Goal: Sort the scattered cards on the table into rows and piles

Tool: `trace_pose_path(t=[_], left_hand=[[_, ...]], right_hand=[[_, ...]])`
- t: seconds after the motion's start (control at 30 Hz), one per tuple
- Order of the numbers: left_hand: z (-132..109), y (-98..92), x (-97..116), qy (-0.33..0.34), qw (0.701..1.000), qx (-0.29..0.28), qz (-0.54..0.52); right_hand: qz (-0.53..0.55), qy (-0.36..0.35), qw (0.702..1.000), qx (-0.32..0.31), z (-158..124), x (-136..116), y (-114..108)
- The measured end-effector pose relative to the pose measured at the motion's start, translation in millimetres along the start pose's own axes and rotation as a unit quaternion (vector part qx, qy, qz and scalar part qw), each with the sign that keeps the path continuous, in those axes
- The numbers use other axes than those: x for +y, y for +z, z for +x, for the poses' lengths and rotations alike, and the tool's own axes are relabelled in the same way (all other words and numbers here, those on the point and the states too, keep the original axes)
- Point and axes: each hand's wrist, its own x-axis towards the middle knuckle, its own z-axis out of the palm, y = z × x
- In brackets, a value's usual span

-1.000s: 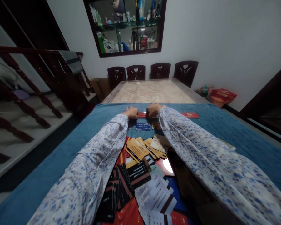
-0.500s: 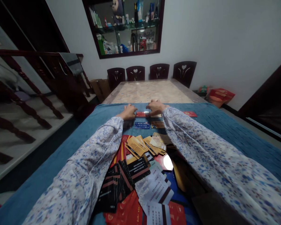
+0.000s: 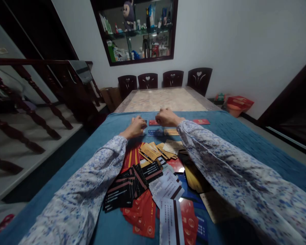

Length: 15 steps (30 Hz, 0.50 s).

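Centrally, a thin, glossy red card [image 3: 153, 122] lies flat near the far edge of a textured blue cloth [image 3: 232, 143], its long axis running left to right. The right hand [image 3: 167, 117] curls at the card's right end; the left hand [image 3: 135, 126], fingers bent, stands just beside its left end. Whether either grips anything cannot be told. Nearer, a patterned blue card [image 3: 155, 133] and a gold card [image 3: 171, 132] lie side by side, likewise lengthwise across. Below, rectangular cards overlap in fans: matte-looking yellow cards [image 3: 149, 152], black cards [image 3: 119, 190] and dark-striped silver-white cards [image 3: 168, 217], variously angled.
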Motion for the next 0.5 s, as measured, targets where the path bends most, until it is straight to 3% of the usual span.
trace_pose_path(t=[0.27,0.5], left_hand=[[-41.3,12.9,-3.8,0.042,0.998,0.037,-0.018],[-72.8,23.9,-8.0,0.068,0.994,0.057,-0.056]], right_hand=[[0.019,-0.044,0.999,0.011,-29.9,-32.0,-5.5],[0.042,-0.063,0.997,-0.015,-55.6,-53.6,-1.2]])
